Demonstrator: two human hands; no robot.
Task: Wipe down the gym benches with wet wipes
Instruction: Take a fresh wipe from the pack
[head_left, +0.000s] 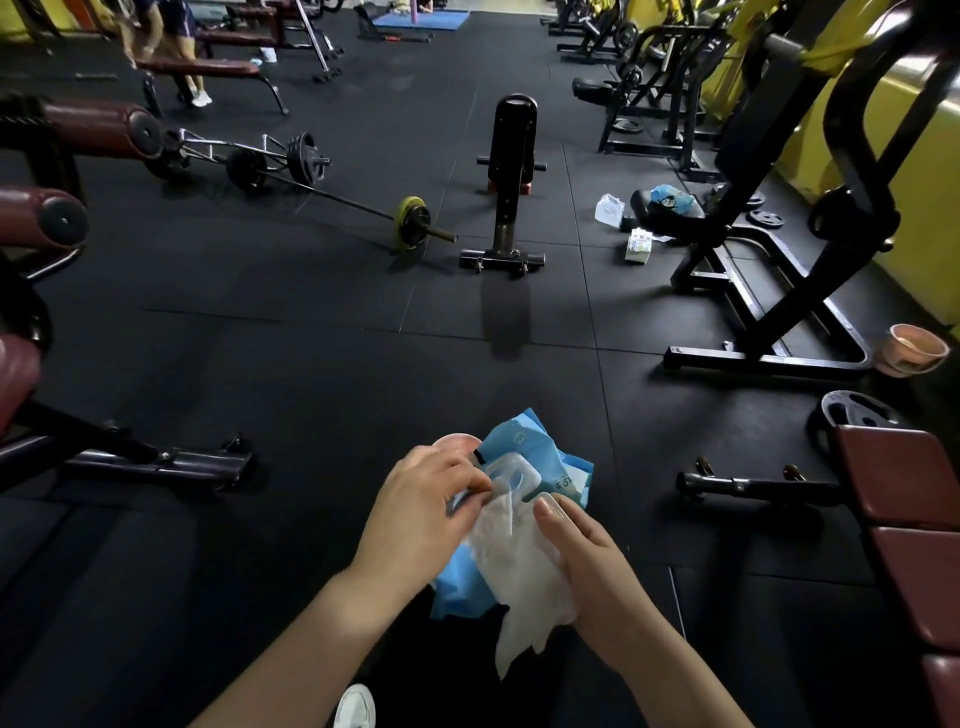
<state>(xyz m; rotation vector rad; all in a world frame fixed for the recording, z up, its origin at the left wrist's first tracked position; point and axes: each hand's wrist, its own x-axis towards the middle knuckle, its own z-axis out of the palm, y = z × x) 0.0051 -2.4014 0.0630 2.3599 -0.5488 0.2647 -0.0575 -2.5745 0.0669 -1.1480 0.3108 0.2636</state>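
Above black gym floor, both hands pinch crumpled, seemingly damp white wipe over blue pack.

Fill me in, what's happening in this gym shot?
A person stands on the black gym floor holding a blue wet-wipe pack in front of them. The left hand grips the pack at its opened lid, while the right hand holds a white wipe hanging from the opening. No bench is being wiped yet; a maroon bench sits at right.

open floor ahead, barbell left, bench right
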